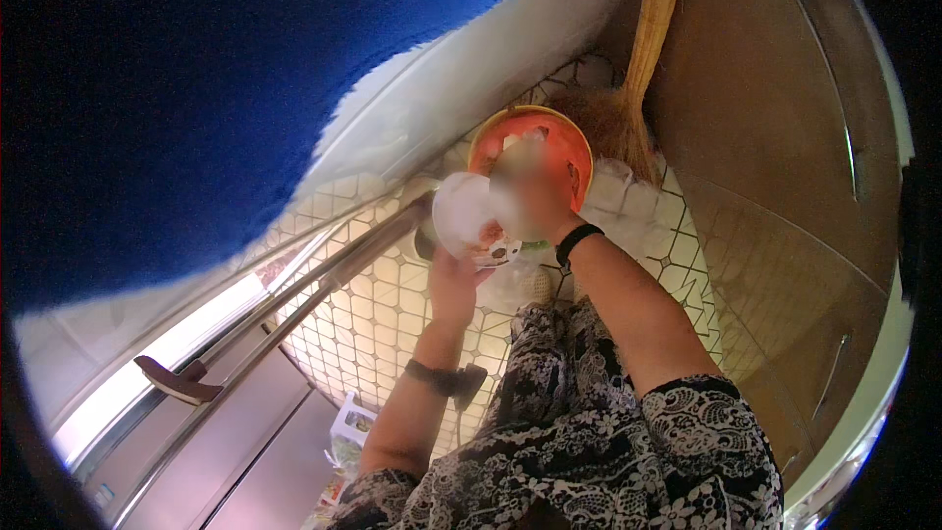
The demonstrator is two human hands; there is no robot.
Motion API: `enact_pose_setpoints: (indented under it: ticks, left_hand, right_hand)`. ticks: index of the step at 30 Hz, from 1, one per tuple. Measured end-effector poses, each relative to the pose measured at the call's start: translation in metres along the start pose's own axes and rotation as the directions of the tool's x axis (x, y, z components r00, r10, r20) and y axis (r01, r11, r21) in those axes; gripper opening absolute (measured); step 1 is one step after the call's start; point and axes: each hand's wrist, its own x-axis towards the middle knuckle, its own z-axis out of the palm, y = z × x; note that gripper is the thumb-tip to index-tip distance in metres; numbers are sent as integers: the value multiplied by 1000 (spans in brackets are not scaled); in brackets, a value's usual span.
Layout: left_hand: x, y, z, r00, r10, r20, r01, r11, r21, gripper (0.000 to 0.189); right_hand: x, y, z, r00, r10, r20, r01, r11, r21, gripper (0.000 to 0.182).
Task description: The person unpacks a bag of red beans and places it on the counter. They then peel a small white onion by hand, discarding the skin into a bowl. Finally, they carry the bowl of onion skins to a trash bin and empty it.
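Observation:
My left hand (452, 287) grips a round white bowl (464, 210) from below. The bowl is tilted, and a reddish stain and a dark patterned print show near its lower edge. Beside it, my right hand (541, 195) reaches over an orange bucket (581, 154) that stands on the floor. Blur covers the right hand, so its fingers, and anything between them, cannot be made out. Pale scraps (511, 140) lie inside the bucket, partly hidden by that hand.
A straw broom (651, 37) leans in the corner behind the bucket, against brown panels (743, 125). Long metal poles (324, 280) slant along the left. A clear plastic bag (625, 199) lies right of the bucket on the tiled floor (353, 302). Blue fabric (221, 88) blocks the upper left.

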Motion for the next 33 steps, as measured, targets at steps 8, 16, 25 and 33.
enact_pose_setpoints:
  ticks: [8,16,25,33]
  left_hand:
    - [-32,27,-5,1000,16,20,-13,988,-155,39]
    - [-95,58,7,985,13,171,-21,999,46,45]
    - [-184,146,60,900,-13,436,7,1000,17,42]
    - [-249,219,127,708,139,692,-267,960,80,46]
  right_hand:
    - [-80,-14,-58,917,390,89,-203,262,944,32]
    - [-233,14,-179,815,279,507,-438,870,226,25]
    - [-469,-8,-277,661,445,604,-338,895,-290,18]
    - [-541,-86,-377,354,697,624,-771,595,-227,26]
